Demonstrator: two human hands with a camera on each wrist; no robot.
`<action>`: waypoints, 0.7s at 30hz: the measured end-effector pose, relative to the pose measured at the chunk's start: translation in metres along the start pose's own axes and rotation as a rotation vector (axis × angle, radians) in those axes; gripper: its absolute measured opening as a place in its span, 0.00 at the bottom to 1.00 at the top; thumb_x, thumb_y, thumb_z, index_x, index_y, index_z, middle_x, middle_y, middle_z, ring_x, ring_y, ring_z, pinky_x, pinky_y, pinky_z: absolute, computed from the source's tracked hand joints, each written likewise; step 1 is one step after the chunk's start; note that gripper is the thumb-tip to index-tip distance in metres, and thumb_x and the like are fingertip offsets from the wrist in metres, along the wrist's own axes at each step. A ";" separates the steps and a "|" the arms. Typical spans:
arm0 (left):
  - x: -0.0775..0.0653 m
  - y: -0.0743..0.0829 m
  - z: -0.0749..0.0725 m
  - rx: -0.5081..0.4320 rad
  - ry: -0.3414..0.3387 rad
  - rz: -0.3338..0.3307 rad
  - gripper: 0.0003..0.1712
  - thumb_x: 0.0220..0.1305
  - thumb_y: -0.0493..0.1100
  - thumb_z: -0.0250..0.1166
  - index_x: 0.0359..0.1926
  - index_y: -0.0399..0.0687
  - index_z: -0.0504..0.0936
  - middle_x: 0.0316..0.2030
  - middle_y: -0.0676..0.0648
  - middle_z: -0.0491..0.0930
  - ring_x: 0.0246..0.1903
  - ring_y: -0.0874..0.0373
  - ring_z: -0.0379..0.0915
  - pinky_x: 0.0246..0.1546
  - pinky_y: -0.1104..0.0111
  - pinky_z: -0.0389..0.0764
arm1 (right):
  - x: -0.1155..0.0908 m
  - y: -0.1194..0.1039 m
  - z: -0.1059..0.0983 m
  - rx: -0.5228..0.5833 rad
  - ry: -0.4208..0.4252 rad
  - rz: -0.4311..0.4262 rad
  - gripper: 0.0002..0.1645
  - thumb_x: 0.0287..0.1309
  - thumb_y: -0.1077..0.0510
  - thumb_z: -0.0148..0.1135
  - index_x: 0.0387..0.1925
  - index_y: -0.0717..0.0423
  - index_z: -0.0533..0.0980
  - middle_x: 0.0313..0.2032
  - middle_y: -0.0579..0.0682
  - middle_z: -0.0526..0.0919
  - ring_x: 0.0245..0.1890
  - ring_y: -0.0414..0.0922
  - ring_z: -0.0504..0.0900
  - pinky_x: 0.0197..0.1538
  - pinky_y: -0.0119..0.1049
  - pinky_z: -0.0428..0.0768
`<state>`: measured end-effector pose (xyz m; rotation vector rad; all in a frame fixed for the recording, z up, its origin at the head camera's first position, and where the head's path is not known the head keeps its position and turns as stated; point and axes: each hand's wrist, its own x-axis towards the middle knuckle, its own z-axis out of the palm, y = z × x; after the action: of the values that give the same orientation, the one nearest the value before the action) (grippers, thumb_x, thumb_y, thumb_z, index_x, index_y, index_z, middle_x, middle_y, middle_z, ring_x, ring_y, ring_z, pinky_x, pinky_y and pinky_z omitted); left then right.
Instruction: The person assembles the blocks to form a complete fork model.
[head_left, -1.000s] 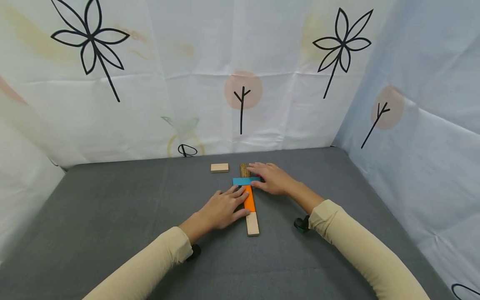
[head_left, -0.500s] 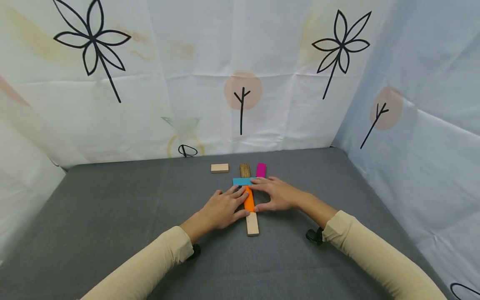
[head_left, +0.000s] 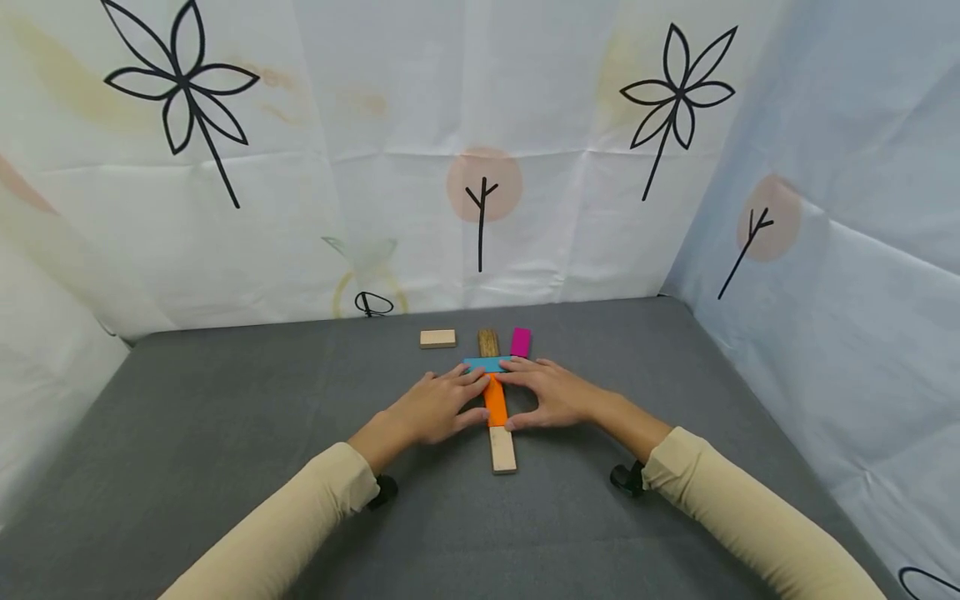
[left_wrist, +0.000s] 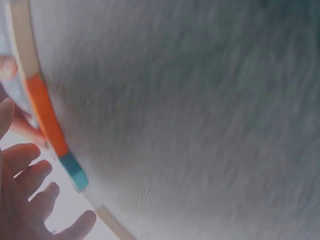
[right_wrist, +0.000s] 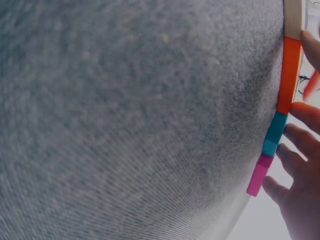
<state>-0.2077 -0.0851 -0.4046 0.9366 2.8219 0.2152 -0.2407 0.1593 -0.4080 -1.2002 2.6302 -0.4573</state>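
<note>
In the head view, flat blocks lie in a cross-like row: a brown block [head_left: 488, 342] at the far end, a blue block [head_left: 483, 365] crosswise, an orange block [head_left: 496, 404], and a pale wooden block [head_left: 502, 450] nearest. A magenta block [head_left: 521, 342] lies behind the blue block's right end. From the left, my left hand [head_left: 435, 408] reaches over with spread fingers, its fingertips at the blue and orange blocks. My right hand [head_left: 558, 393] has its fingertips at the blue and orange blocks and its thumb by the orange block's near end. Contact is hard to judge.
Another pale wooden block [head_left: 437, 338] lies apart, left of the brown one. The blocks lie on a grey cloth-covered table [head_left: 225, 433]. Behind it hangs a white printed sheet [head_left: 420, 208], with another sheet [head_left: 862, 333] along the right side.
My right hand has come nearer and off the magenta block, which now shows; its thumb has moved to the orange block's near end. My left hand has slid slightly away from me, toward the blue block.
</note>
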 end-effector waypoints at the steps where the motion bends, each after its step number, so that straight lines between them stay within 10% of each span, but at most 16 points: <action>1: 0.000 -0.003 -0.003 -0.011 0.010 -0.008 0.39 0.75 0.64 0.49 0.77 0.50 0.59 0.75 0.48 0.57 0.76 0.48 0.47 0.65 0.38 0.59 | 0.000 0.000 0.000 0.001 0.001 -0.002 0.46 0.61 0.36 0.65 0.72 0.56 0.66 0.75 0.57 0.58 0.75 0.54 0.56 0.71 0.64 0.52; 21: 0.007 -0.073 -0.012 -0.133 0.044 -0.344 0.38 0.77 0.58 0.50 0.77 0.43 0.56 0.76 0.37 0.50 0.75 0.39 0.43 0.66 0.34 0.53 | 0.002 -0.005 -0.005 -0.013 -0.028 0.028 0.47 0.59 0.35 0.66 0.71 0.55 0.67 0.75 0.54 0.59 0.75 0.53 0.55 0.72 0.63 0.51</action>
<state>-0.2585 -0.1399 -0.4069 0.4153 2.9053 0.3755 -0.2404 0.1556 -0.4015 -1.1636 2.6266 -0.4165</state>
